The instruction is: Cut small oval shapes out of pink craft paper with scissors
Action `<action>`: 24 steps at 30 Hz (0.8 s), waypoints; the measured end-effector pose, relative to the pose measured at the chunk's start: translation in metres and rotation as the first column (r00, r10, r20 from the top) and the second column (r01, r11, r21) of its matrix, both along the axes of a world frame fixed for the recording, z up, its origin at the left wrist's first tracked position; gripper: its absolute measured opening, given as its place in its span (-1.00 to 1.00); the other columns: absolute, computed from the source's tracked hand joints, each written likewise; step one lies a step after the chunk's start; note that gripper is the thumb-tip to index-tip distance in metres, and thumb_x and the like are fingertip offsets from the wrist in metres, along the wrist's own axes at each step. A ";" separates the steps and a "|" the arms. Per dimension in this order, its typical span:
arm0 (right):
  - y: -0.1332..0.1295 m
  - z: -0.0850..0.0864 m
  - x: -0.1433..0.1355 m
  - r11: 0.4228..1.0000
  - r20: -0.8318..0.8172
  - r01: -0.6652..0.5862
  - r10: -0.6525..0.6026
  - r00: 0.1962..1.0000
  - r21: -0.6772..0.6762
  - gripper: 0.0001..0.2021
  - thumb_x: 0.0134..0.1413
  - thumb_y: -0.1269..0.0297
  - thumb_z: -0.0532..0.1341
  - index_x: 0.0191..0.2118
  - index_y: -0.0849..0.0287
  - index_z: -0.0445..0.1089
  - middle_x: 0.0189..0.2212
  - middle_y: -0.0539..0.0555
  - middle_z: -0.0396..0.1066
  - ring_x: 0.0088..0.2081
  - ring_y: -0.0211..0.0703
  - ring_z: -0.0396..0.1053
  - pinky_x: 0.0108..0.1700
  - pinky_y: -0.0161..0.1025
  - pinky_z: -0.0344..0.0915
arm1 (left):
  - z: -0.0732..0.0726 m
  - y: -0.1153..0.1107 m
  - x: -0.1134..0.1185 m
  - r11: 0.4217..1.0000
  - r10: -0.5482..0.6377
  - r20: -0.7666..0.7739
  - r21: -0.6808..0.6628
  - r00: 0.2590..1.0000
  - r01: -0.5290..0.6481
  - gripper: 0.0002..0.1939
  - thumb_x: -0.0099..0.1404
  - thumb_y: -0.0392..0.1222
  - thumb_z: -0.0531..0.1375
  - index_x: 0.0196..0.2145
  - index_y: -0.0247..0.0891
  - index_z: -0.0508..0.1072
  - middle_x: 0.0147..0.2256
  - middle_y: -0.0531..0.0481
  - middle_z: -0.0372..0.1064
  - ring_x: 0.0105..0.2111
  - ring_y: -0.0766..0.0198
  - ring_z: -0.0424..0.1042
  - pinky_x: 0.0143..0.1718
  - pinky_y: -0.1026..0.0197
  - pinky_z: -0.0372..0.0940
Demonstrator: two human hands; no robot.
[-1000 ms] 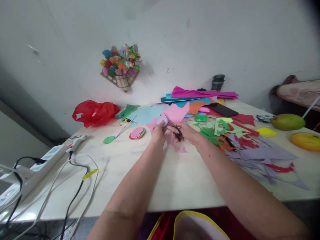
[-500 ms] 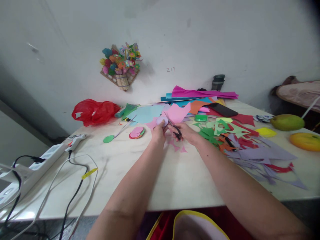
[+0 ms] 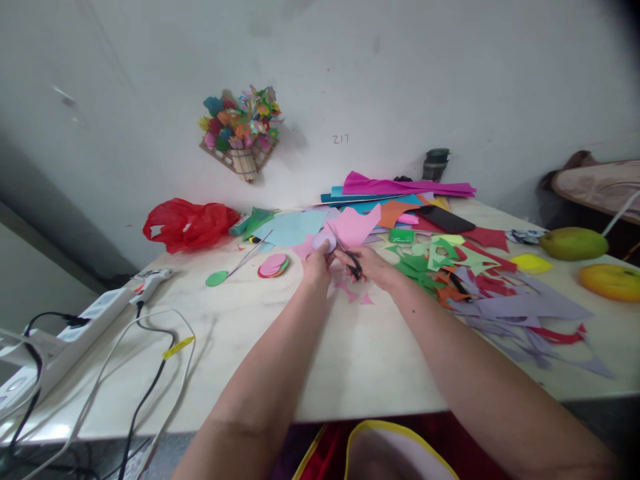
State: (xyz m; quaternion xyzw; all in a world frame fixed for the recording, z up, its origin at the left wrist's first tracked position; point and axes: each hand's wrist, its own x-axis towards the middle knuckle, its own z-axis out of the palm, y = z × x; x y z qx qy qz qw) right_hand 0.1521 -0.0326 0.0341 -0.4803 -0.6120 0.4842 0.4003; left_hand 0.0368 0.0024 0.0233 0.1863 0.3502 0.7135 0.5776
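Observation:
Near the middle of the table, my left hand (image 3: 318,261) pinches a round lilac disc (image 3: 323,241), with pink paper showing beside it. Close on its right, my right hand (image 3: 367,264) is closed round the black handles of a pair of scissors (image 3: 355,268), whose blades point up and left toward the disc. Small pink scraps (image 3: 367,299) lie just below the hands. To the left is a pile of round pieces (image 3: 273,265), pink on top with red and green edges. A green disc (image 3: 217,279) lies farther left by a thin stem.
Coloured sheets (image 3: 290,228) lie behind the hands, a black phone (image 3: 445,219) among them. Green, red and lilac scraps (image 3: 530,307) spread at right, near two mangoes (image 3: 574,244). A red bag (image 3: 190,223), power strip (image 3: 90,320) and cables stand at left.

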 end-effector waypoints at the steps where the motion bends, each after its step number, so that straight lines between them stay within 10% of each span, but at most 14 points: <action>1: 0.000 0.000 0.000 1.000 0.005 0.000 0.000 1.000 0.004 -0.63 -0.02 -0.02 0.25 -0.48 0.23 0.27 -0.68 -0.05 0.28 -0.74 -0.40 0.23 -0.75 -0.45 -0.04 | 0.000 0.000 0.000 1.000 -0.003 0.000 -0.002 1.000 0.003 -0.89 0.07 -0.47 0.22 -0.40 -0.39 0.40 -0.51 -0.01 0.39 -0.54 0.36 0.41 -0.43 0.31 0.35; 24: 0.006 -0.007 -0.001 1.000 0.025 -0.009 0.009 1.000 0.030 -0.63 -0.05 -0.04 0.25 -0.49 0.20 0.25 -0.69 -0.09 0.24 -0.74 -0.41 0.19 -0.76 -0.45 -0.09 | -0.003 0.003 -0.001 1.000 -0.021 -0.025 0.010 0.999 0.022 -0.90 0.05 -0.43 0.23 -0.42 -0.40 0.38 -0.58 0.04 0.34 -0.60 0.37 0.36 -0.43 0.29 0.33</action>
